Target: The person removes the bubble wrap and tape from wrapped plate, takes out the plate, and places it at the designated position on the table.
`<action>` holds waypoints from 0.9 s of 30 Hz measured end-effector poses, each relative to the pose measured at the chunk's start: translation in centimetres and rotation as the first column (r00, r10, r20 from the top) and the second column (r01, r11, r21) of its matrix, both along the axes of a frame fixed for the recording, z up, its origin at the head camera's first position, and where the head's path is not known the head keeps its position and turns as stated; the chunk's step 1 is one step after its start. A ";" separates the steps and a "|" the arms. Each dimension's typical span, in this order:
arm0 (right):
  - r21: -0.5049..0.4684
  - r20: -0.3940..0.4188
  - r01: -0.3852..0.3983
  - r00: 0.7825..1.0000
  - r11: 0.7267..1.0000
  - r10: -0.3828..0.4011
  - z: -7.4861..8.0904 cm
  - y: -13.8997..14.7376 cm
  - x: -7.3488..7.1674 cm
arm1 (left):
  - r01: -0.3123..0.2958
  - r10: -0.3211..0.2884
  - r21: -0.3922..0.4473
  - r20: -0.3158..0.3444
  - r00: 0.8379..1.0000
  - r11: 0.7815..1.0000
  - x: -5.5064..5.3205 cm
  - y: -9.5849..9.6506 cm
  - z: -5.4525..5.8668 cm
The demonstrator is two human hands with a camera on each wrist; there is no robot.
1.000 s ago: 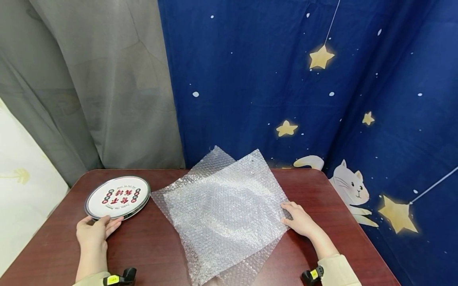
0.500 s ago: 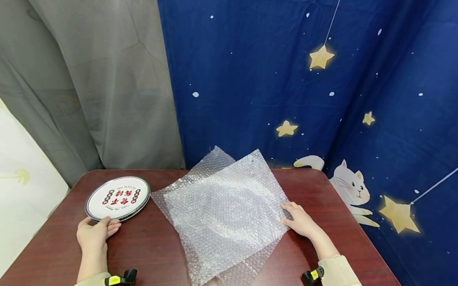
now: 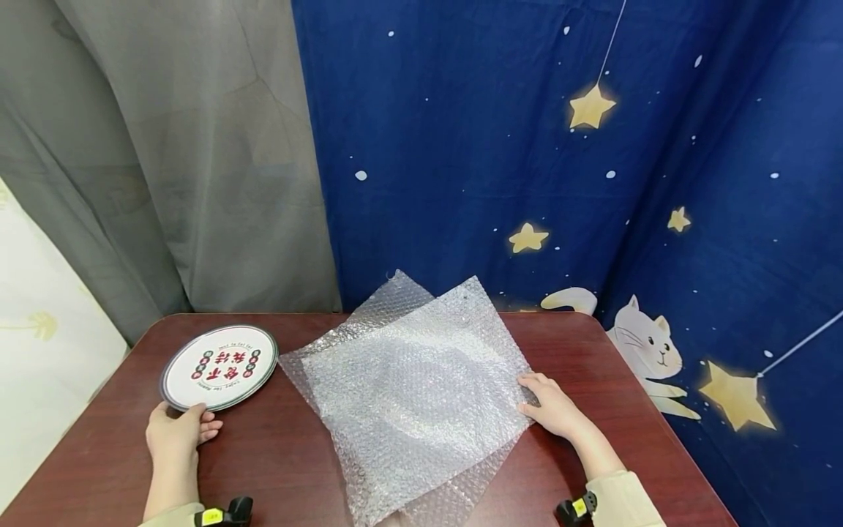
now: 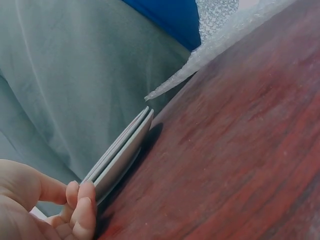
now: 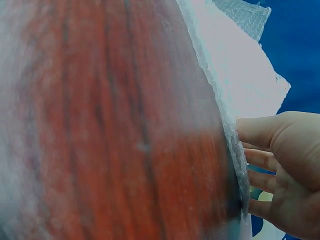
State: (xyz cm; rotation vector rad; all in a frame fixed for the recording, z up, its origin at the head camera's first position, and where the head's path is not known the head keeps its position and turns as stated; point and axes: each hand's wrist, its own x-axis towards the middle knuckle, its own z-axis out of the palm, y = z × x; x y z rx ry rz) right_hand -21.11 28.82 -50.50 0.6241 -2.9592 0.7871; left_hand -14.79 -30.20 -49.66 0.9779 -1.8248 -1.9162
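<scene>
A stack of round white plates with red printed characters and a dark rim lies at the table's left. My left hand pinches the near rim of the upper plate, its other fingers curled close to the edge. In the left wrist view a thin gap shows between the stacked plate edges. Two overlapping sheets of bubble wrap lie in the middle. At their right edge my right hand rests with fingers extended, touching the wrap; the right wrist view shows the fingertips along the wrap's edge.
The dark red table runs back to a grey curtain and a blue star-printed curtain. The far corners of the wrap reach the table's back edge. A black wrist camera sits on the left wrist.
The fingers of my left hand have drawn in under the rim, and the upper plate has shifted slightly toward me. The right hand and the bubble wrap have stayed put.
</scene>
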 end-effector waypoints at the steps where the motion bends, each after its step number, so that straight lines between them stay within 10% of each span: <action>1: 0.002 0.000 0.000 1.000 1.000 0.000 0.0 0.0 0.0 | 0.006 -0.006 0.003 -0.004 1.000 1.000 0.0 0.0 0.0; 18: 0.023 0.011 -0.017 1.000 1.000 0.016 0.3 0.2 -0.7 | 0.190 -0.190 -0.008 0.019 0.982 0.982 0.5 -0.9 -0.3; 27: 0.003 0.002 -0.016 1.000 1.000 0.016 0.4 0.7 -1.1 | 0.435 -0.420 -0.057 0.178 0.890 0.898 0.6 -2.1 0.5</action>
